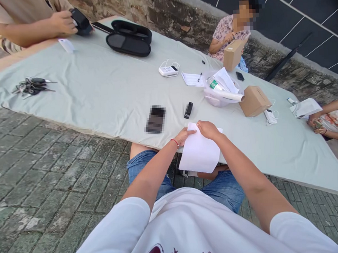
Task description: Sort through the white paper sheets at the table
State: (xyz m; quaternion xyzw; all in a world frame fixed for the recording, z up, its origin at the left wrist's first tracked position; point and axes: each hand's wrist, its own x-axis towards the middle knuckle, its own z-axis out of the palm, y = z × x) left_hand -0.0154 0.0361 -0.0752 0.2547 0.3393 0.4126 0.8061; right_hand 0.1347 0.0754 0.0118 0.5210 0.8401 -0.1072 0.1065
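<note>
Hands met at centre frame: the left hand (184, 135) and right hand (208, 129) each pinched the top edge of a white paper sheet (198, 153) overhanging the table's (105, 92) near edge. Just beyond lay a black phone (155, 119) and small black device (188, 110); right of them, a cardboard box (254, 101). Keys (31, 86) sat at left.
</note>
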